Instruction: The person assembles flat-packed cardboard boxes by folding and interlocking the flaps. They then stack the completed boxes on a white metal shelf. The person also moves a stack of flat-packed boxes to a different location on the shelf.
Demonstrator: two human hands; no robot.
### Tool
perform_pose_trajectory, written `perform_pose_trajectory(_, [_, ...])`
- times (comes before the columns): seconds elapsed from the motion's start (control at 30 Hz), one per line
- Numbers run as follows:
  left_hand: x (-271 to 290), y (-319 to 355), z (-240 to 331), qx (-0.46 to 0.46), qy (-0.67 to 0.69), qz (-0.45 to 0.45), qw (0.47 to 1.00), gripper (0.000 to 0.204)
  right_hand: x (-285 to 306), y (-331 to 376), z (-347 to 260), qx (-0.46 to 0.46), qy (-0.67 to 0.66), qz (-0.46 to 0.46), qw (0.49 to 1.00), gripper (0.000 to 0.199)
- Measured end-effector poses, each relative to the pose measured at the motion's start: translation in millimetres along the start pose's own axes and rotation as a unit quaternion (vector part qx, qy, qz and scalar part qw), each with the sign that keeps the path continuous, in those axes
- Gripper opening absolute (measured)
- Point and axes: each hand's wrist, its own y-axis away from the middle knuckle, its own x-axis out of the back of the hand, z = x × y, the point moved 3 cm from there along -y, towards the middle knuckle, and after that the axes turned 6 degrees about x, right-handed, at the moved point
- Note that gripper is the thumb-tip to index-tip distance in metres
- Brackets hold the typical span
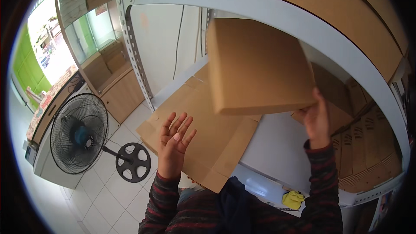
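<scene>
My right hand [317,120] grips the lower right corner of a closed brown cardboard box [255,67] and holds it up in front of the white metal shelf [277,147]. My left hand [173,145] is raised, palm open and fingers spread, holding nothing; it hovers over a flattened cardboard sheet [203,138] that lies on the shelf and juts past its front edge. Both forearms wear dark striped sleeves.
Stacks of folded cardboard [368,147] fill the shelf's right side. More brown boxes [329,4] sit on the shelf above. A black standing fan [80,134] stands on the white tiled floor at left, beside a wooden cabinet [117,91]. A yellow cloth [293,199] lies low right.
</scene>
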Motion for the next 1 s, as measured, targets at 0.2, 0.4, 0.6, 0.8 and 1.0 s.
perform_pose_trajectory(0.2, [-4.6, -1.7, -14.5, 0.046, 0.039, -0.001, 0.998, 0.044, 112.4, 14.9, -55.9, 0.127, 0.027, 0.177, 0.976, 0.068])
perform_pose_trajectory(0.4, [-8.3, -4.1, -21.0, 0.054, 0.047, -0.038, 0.997, 0.031, 139.9, 34.0, -59.0, 0.161, -0.099, 0.233, 0.954, 0.065])
perform_pose_trajectory(0.6, [-0.8, 4.8, -12.5, 0.037, 0.015, -0.016, 0.999, 0.026, 122.6, 68.7, -26.5, 0.286, -0.015, 0.283, 0.915, 0.054])
perform_pose_trajectory(0.8, [18.6, 15.1, -2.6, -0.007, -0.017, 0.032, 0.999, 0.025, -18.2, 48.9, -32.6, 0.481, 0.746, 0.004, 0.461, 0.039])
perform_pose_trajectory(1.0, [26.1, 23.0, 3.3, -0.034, -0.064, 0.044, 0.996, 0.025, -5.0, -18.8, -27.6, 0.45, 0.766, 0.021, 0.459, 0.024])
